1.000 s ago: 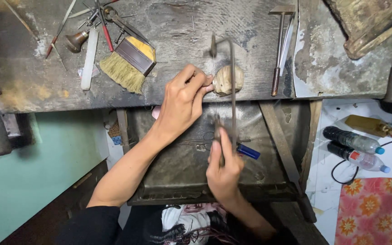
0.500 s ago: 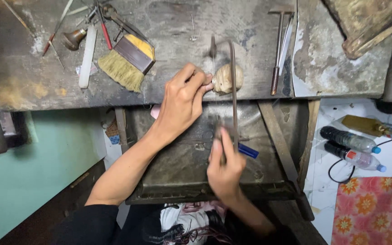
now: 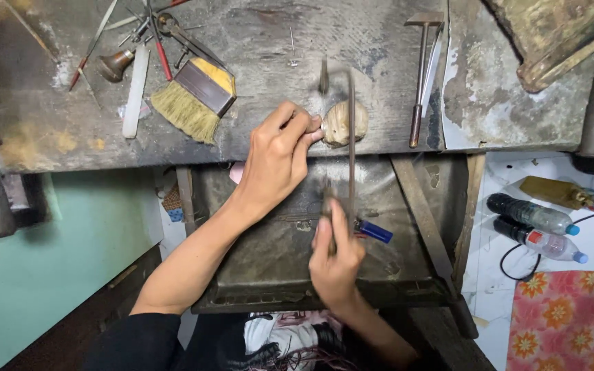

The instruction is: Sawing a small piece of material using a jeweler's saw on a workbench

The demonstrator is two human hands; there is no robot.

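While the left hand (image 3: 280,161) presses its fingertips against a small piece on the worn wooden peg (image 3: 344,122) at the front edge of the counter (image 3: 256,41), the right hand (image 3: 335,257) sits lower, its grip closed around the handle of a jeweller's saw (image 3: 350,148). The saw frame stands upright, its top reaching past the peg and its thin blade running down just beside the left fingertips. The left grip is a narrow pinch; the piece it holds is too small to make out. Compared with half a second ago, both hands keep nearly the same places, and the saw frame stands at about the same height; the right hand is slightly blurred. A blue lighter (image 3: 374,231) lies in the metal tray (image 3: 407,275) under the counter, just beside the right hand. On the counter, a yellow brush (image 3: 194,96) lies left of the hands and a small hammer (image 3: 422,69) lies to their right, both unmoved.
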